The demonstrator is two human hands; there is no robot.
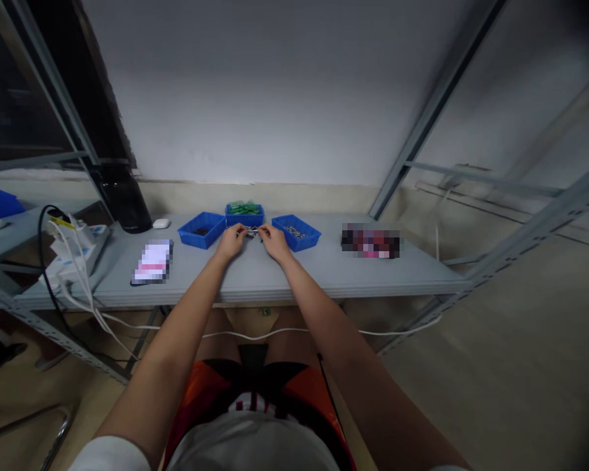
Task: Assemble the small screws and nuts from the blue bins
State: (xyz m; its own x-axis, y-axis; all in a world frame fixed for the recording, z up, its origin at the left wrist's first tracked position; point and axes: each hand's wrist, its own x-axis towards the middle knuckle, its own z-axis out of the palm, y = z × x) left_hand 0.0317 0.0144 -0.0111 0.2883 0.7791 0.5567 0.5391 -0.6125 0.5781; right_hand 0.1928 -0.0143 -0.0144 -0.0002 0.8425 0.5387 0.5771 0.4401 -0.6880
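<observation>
My left hand and my right hand meet over the shelf between the blue trays, fingers closed in a pinch on each side. Some small metal-looking parts lie at the fingertips, too small to name. Behind the hands stands a blue tray with green pieces. To the left is a blue tray holding dark small parts. Beside my right hand sits another blue tray with small silvery parts.
On the left are a phone, a white case, a black bottle and a power strip with cables. A blurred reddish item lies right. Metal uprights frame the grey shelf; a white cable hangs below.
</observation>
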